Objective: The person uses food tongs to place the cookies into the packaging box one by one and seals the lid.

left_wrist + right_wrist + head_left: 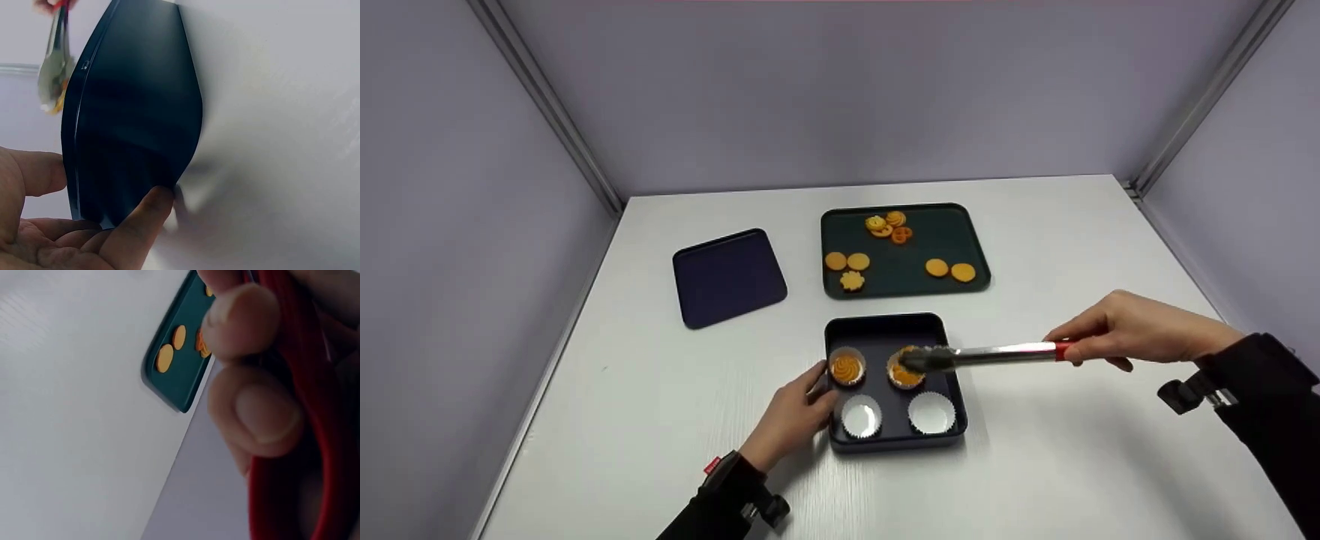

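My right hand (1140,330) grips red-handled metal tongs (997,355). Their dark tips reach over the far right paper cup in a dark baking pan (885,430). An orange cookie (904,377) shows in that cup, partly hidden under the tips. At the pan's left wall, my left hand (795,412) holds the rim, thumb on one side and fingers against the outside. A swirled cookie (847,368) sits in the far left cup. White paper cups, one near left (861,417) and one near right (931,413), show bare bottoms. In the right wrist view, fingers curl round the red handles (332,410).
Behind the pan lies a dark green tray (911,259) with several cookies in three groups: round ones (949,270) at right, round and flower-shaped ones (852,281) at left, mixed shapes (889,225) at back. A dark blue tray (730,279) lies at left. Walls enclose the white table (660,420).
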`<state>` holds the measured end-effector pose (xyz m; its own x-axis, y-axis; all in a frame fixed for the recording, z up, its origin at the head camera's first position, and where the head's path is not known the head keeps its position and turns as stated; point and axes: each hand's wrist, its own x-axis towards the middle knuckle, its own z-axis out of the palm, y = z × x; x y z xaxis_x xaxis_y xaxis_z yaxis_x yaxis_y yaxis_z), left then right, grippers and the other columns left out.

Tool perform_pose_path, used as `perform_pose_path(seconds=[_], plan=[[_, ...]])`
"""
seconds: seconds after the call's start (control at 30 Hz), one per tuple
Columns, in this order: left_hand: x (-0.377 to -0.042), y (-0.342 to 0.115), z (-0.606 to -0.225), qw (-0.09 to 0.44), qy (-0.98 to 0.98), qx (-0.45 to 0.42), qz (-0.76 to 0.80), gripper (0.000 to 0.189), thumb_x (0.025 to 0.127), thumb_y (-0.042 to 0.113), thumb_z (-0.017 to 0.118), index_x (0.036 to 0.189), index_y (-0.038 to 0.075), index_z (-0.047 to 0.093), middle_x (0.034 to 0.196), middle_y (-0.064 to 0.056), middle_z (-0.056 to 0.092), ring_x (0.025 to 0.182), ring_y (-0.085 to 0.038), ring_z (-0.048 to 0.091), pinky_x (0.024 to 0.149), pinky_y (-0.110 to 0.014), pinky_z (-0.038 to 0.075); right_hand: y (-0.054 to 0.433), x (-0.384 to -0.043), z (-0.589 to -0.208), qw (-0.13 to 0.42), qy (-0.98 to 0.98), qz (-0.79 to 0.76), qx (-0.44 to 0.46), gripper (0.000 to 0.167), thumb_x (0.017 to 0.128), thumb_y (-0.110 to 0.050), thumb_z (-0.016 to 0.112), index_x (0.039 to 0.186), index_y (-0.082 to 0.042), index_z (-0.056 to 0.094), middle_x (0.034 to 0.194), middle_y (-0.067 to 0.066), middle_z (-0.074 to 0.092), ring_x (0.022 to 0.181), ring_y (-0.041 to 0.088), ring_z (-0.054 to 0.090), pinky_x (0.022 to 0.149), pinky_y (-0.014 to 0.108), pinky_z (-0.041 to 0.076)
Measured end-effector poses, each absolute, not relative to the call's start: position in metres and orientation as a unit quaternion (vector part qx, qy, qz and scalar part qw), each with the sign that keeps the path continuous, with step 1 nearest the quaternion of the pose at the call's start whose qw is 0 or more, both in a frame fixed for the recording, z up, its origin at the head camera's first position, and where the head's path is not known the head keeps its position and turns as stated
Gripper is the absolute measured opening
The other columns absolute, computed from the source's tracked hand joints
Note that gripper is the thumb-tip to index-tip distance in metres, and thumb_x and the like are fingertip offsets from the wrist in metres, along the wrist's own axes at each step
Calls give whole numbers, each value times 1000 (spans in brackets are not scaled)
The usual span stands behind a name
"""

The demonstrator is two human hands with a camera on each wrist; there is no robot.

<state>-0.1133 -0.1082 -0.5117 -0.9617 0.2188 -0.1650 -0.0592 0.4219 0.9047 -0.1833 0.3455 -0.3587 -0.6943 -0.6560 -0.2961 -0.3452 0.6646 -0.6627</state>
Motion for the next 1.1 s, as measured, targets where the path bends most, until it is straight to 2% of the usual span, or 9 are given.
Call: perform_pose_path(seconds=[0.3,0.53,0.9,1.1], plan=[[-113,-108,-511,123,843,41,522,64,102,22,63,157,2,38,156,-28,41,136,-42,49,89,-36,59,328,-173,-335,305,872,-217,-316,10,97,-27,72,104,-31,78,72,-14,62,44,0,41,40,19,38],[-113,-108,-511,120,848,44,515,63,102,23,63,157,2,39,155,-28,43,136,-43,50,95,-41,57,317,-167,-328,300,872,-190,-336,8,97,-25,72,101,-28,77,73,-17,62,48,-1,43,38,22,40],[-113,-108,-511,126,837,50,530,64,102,22,61,157,0,37,155,-29,41,130,-42,56,85,-34,60,304,-166,-321,298,882,-160,-328,13,95,-18,73,96,-31,77,75,-18,63,45,0,40,41,20,37],[-113,-109,-511,118,842,58,524,64,103,23,61,156,-1,37,154,-30,42,129,-40,56,84,-32,60,297,-165,-314,275,887,-119,-351,18,94,-17,73,90,-34,75,72,-22,60,53,-2,41,48,19,37]])
